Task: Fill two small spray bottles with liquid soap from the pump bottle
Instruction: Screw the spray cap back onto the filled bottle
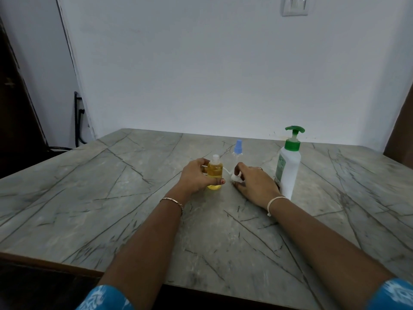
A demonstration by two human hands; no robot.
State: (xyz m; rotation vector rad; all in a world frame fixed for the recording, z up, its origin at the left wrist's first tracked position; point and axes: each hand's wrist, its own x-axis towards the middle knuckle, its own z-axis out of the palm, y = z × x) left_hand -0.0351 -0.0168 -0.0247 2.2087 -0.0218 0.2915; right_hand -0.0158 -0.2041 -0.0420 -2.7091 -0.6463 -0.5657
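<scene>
Toward far edge of grey tabletop (111,198), left hand (196,177) is gripping uncapped clear yellow-filled bottle (215,170); right hand (254,186) is pinching white spray cap (236,178).

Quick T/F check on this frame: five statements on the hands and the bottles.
1. The left hand grips the yellow bottle. True.
2. The yellow bottle has its spray top on. False: its neck is bare.
3. The right hand holds a white spray top down at the table. True.
4. The blue-capped bottle lies on its side. False: it stands upright behind the hands.
5. The pump bottle stands left of both hands. False: it stands just right of the right hand.
</scene>
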